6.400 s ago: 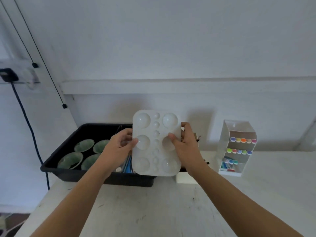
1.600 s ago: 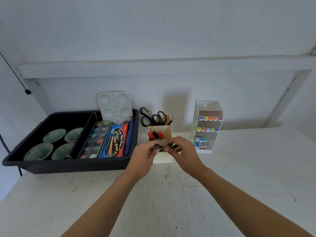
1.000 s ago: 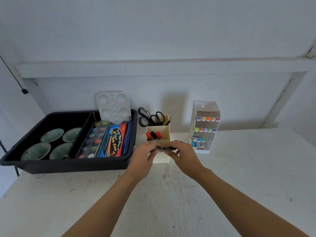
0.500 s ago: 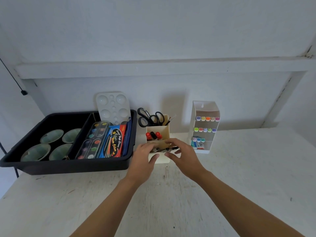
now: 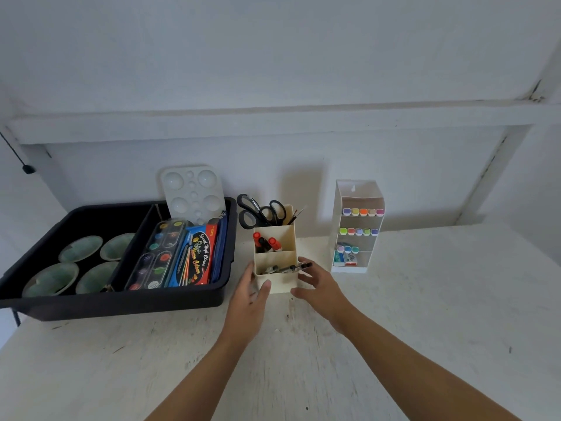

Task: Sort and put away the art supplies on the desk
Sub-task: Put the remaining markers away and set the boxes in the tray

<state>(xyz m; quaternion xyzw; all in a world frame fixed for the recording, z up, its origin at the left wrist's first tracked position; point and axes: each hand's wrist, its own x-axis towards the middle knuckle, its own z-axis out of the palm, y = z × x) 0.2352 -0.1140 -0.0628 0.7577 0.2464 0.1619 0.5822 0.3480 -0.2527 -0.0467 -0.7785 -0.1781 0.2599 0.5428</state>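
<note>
A cream tiered desk organiser stands on the white desk. Its low front compartment holds several small dark pens, one sticking out over the right rim. The middle one holds red-capped markers, and black scissors stand in the back one. My left hand lies against the organiser's left side, thumb on its front. My right hand is at its right front corner with fingers spread, and I cannot tell whether it touches.
A black bin at the left holds several green bowls, watercolour sets, a colour-pencil pack and a white palette leaning upright. A clear marker rack stands to the right. A wall ledge runs above.
The palette I held earlier now leans in the bin. The small pens my hands held together over the organiser now lie in its front compartment, and both hands have dropped to its sides.
</note>
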